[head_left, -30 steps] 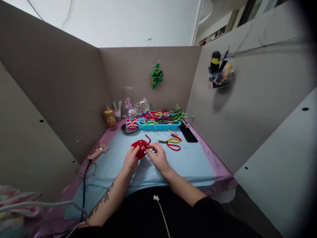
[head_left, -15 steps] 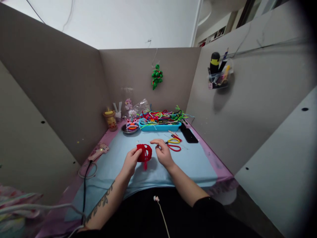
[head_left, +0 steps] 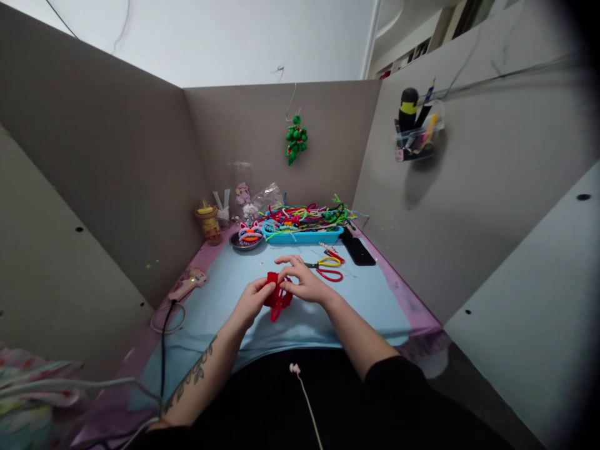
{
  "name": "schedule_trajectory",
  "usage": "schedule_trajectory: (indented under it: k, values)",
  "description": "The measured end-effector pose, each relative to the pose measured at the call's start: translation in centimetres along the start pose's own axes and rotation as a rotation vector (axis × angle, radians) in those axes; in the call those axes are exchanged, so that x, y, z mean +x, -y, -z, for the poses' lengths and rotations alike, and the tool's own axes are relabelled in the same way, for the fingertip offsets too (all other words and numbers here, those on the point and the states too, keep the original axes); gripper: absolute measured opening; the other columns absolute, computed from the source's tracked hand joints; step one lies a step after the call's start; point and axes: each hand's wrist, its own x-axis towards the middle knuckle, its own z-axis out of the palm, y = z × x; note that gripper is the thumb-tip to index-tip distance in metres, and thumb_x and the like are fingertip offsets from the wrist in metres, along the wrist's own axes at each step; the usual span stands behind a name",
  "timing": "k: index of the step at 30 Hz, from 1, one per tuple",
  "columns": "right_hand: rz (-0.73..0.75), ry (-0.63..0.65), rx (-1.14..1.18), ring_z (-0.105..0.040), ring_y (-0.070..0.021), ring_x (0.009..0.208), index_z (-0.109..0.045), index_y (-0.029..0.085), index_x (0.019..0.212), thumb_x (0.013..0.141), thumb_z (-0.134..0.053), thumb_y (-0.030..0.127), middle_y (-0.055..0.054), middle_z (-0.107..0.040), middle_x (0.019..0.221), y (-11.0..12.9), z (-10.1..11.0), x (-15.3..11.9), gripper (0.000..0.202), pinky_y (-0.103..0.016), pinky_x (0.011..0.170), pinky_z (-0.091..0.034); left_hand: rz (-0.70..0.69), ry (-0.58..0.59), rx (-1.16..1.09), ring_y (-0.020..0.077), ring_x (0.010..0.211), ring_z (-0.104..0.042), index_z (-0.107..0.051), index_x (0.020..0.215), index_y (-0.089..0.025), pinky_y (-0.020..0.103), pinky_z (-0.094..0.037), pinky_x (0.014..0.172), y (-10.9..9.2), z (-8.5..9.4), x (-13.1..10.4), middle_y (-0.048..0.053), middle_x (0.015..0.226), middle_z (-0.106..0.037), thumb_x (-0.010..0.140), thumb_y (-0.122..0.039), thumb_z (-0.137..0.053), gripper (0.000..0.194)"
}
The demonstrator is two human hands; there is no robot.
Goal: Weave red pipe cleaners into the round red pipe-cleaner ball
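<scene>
Left hand (head_left: 249, 302): its grip pinches one red knotted cord piece (head_left: 277, 302) between thumb and fingers, at the piece's left side. Right hand (head_left: 304, 282) is bent over the same piece from the right, fingers spread and curled, fingertips at its upper right; whether they pinch a strand cannot be told. The piece sits between the two hands, over the middle of the desk (head_left: 375, 312), nearer the front edge than the back. One red loop hangs below the fingers, and the right hand hides part of the piece.

Just beyond the right hand lies one pair of scissors (head_left: 330, 271) with one yellow and one red handle; the fingers partly cover the blades from view. One black phone (head_left: 360, 252) lies farther off, near the right edge.

Along the back edge stands one blue tray (head_left: 304, 238), heaped with many-coloured cords (head_left: 312, 219), too tangled to count. Left of it, one metal dish (head_left: 244, 247) holds one colourful cord figure (head_left: 250, 234). One brown cup (head_left: 209, 225) with a yellow top stands at the back left corner. One pink corded tool (head_left: 188, 286) lies by the left edge. One green ornament (head_left: 297, 140) hangs on the panel behind the desk.
</scene>
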Motion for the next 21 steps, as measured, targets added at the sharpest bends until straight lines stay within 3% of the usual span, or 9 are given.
schedule_trajectory:
  k: [6, 14, 17, 21]
  values:
    - [-0.136, -0.133, 0.168, -0.055, -0.0224, 0.113, -0.063, 0.021, 0.074, 0.078, -0.067, 0.021, -0.006, -0.057, 0.112, -0.5, -0.4, 0.3, 0.006, -0.042, 0.104, -0.039, -0.058, -0.003, -0.031, 0.0184, 0.068, -0.061, -0.074, 0.09, -0.013, 0.027, -0.046, 0.065, -0.3, -0.3, -0.1, 0.006, 0.078, -0.071, 0.068, -0.043, -0.076, 0.038]
    - [-0.287, -0.132, 0.173, -0.051, -0.0234, 0.119, -0.064, 0.021, 0.081, 0.072, -0.068, 0.017, -0.007, -0.054, 0.118, -0.7, -0.7, 0.4, 0.01, -0.043, 0.102, -0.037, -0.095, 0.002, -0.017, 0.021, 0.073, -0.064, -0.075, 0.095, -0.015, 0.03, -0.048, 0.07, -0.4, -0.6, -0.2, 0.007, 0.083, -0.074, 0.067, -0.044, -0.078, 0.041]
    - [-0.299, -0.18, 0.149, -0.05, -0.0242, 0.12, -0.065, 0.022, 0.086, 0.071, -0.068, 0.016, -0.007, -0.054, 0.12, -0.5, -1.2, 0.4, 0.017, -0.044, 0.101, -0.037, -0.085, -0.001, -0.029, 0.0195, 0.068, -0.063, -0.075, 0.095, -0.014, 0.028, -0.048, 0.065, -0.4, -0.4, -0.3, 0.006, 0.079, -0.073, 0.067, -0.043, -0.078, 0.041]
    - [-0.241, -0.261, 0.051, -0.05, -0.0249, 0.118, -0.067, 0.022, 0.075, 0.073, -0.068, 0.017, -0.007, -0.057, 0.121, 0.0, -1.7, 0.4, 0.005, -0.046, 0.104, -0.034, -0.102, -0.017, -0.025, 0.0195, 0.069, -0.062, -0.074, 0.093, -0.014, 0.029, -0.048, 0.065, -0.4, -0.2, -0.4, 0.006, 0.078, -0.072, 0.068, -0.043, -0.077, 0.038]
